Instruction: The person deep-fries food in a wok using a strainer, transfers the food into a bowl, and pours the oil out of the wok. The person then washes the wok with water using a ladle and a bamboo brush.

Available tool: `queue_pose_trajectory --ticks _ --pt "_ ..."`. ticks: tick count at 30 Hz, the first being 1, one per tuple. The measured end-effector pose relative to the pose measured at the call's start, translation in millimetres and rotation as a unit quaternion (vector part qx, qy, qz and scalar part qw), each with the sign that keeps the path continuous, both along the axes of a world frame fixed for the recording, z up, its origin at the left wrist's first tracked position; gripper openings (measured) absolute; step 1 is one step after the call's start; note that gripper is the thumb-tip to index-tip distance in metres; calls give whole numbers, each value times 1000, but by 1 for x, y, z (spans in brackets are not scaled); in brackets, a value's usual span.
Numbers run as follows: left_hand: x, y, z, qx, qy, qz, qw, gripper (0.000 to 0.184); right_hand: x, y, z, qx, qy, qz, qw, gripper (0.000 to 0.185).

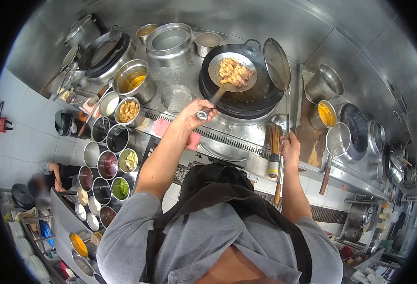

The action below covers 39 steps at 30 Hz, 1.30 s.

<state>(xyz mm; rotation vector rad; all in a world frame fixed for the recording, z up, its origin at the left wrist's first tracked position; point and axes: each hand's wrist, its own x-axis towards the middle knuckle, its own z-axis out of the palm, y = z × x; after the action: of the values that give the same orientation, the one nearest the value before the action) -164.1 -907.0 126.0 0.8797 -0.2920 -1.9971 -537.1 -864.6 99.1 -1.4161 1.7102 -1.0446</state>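
Observation:
My left hand (196,116) is closed round the handle of a perforated skimmer (216,97). Browned fried pieces (236,72) lie in the skimmer's bowl, which is over a large black wok (251,102). Dark liquid shows in the wok below it. In my right hand (291,149) is the long handle of a round mesh strainer (277,64), tilted up at the wok's right rim. Beside that hand are a bamboo brush (273,146) and a ladle bowl (279,119). Pink cloth (161,127) lies at the counter edge, near my left wrist.
Left of the wok stand a large metal pot (169,40) and a pot of orange liquid (135,81). Several ingredient containers (108,164) fill the left side. On the right are a pot of yellow contents (326,113) and another strainer (338,139). Another person (59,177) is at far left.

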Motion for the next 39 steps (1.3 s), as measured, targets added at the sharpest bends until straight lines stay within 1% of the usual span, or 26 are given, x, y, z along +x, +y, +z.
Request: queue_pose_trajectory --ticks 1,3,5,7,8,10,14,16,17,18,19,20,21,22,23,25,27,28,31,34,36,37,38,39 --pt "1 3 2 -9 -13 -1 1000 20 4 -1 2 -1 -13 -10 1000 32" --pt "7 6 0 -13 -21 1 1000 21 -1 -9 -8 5 -6 -1 1000 34" --pt "11 11 2 -16 -29 4 999 22 3 -15 -5 12 2 8 1000 36" --pt "14 16 6 -2 -20 22 1000 22 7 -23 4 22 51 -10 998 38" --pt "15 19 8 -1 -18 24 1000 22 10 -27 11 22 53 -8 998 38" --pt "19 25 10 -4 -33 57 998 20 15 -34 19 22 120 -26 992 47" --pt "36 40 11 -9 -62 74 995 18 17 -42 8 43 116 -17 992 48" --pt "53 53 9 -23 -20 99 995 19 25 -44 3 100 -9 -7 995 52" --pt "62 62 10 -24 -19 98 995 19 36 -43 8 112 -40 -5 993 51" --pt "72 73 12 -19 -19 110 994 13 43 -47 5 112 -39 -7 993 51" --pt "78 82 14 -16 -20 122 992 8 49 -55 -1 155 -88 14 984 48" --pt "83 91 17 -17 -20 122 992 8 55 -64 -8 197 -137 36 970 46" --pt "88 101 19 -25 -55 135 989 12 61 -72 -21 196 -138 37 970 46" --pt "90 109 20 -31 -89 149 984 17 69 -80 -35 191 -198 45 961 41" --pt "91 116 18 -31 -91 152 984 17 77 -85 -40 186 -256 54 947 36" --pt "95 127 12 -3 -88 194 977 23 92 -93 -45 182 -281 63 940 35" --pt "98 135 5 8 -105 200 974 23 103 -98 -44 184 -319 70 927 32" --pt "100 138 0 17 -119 202 972 23 106 -99 -42 188 -318 75 926 32" --pt "110 141 -27 28 -99 216 971 22 115 -101 -34 191 -360 78 910 30" --pt "117 136 -57 58 -75 229 969 20 114 -97 -19 182 -369 72 908 29" --pt "124 133 -83 63 -46 234 969 20 105 -92 -9 174 -343 69 921 30" --pt "126 132 -92 61 -17 225 972 20 97 -89 -5 162 -338 71 924 31" --pt "130 132 -105 66 -15 227 971 20 88 -86 0 149 -334 73 928 32" --pt "135 134 -118 72 -5 205 976 19 77 -84 6 153 -331 72 928 32"
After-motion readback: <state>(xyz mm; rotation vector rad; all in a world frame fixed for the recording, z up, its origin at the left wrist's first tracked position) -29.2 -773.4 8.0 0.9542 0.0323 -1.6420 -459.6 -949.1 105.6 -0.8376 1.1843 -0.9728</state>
